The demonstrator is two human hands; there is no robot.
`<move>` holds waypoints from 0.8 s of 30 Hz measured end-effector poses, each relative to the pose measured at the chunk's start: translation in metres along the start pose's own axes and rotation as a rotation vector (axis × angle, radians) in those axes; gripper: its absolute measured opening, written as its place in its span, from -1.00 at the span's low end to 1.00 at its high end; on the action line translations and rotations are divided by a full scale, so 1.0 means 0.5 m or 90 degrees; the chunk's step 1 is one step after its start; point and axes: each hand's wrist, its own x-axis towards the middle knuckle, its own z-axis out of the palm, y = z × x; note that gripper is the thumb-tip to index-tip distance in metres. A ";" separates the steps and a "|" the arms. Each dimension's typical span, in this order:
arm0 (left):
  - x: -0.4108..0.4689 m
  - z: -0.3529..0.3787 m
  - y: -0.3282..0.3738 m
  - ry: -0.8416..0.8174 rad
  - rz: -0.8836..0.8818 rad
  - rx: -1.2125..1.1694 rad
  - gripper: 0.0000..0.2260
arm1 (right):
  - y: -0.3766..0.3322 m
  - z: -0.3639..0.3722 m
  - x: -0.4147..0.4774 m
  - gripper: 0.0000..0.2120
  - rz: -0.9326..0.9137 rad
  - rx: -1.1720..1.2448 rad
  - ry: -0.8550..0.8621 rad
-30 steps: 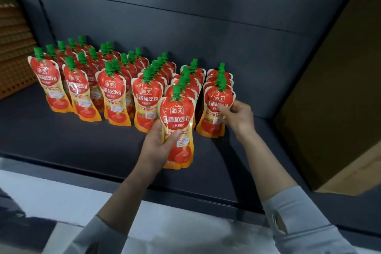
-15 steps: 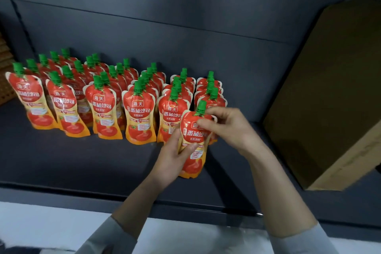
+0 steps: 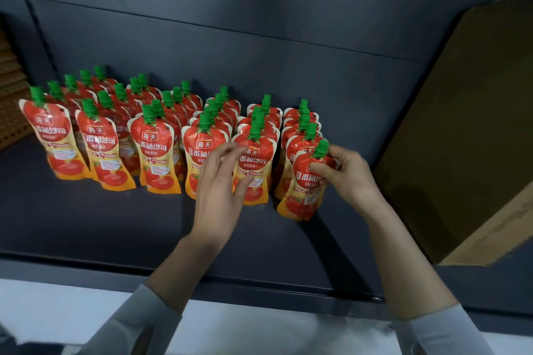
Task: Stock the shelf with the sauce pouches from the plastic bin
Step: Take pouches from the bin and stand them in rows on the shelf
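Several rows of red and yellow sauce pouches (image 3: 157, 153) with green caps stand upright on the dark shelf (image 3: 101, 225). My right hand (image 3: 346, 179) grips the upper part of one sauce pouch (image 3: 305, 190) that stands at the front of the rightmost row. My left hand (image 3: 222, 181) is open with fingers spread, in front of the front pouch (image 3: 256, 158) of the neighbouring row, and holds nothing. The plastic bin is out of view.
A brown cardboard box (image 3: 467, 135) stands on the shelf close to the right of the pouches. The shelf's dark back wall (image 3: 259, 37) rises behind the rows. A perforated brown panel (image 3: 11, 106) sits at the far left. The shelf's front edge (image 3: 259, 279) runs below my forearms.
The pouch my left hand held has passed to my right hand and moved right, to the front of the rightmost row. My left hand has let go and opened.
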 end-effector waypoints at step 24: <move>0.125 0.041 0.018 -0.123 0.102 0.045 -0.64 | -0.016 0.048 0.024 -0.54 -0.019 -0.149 0.045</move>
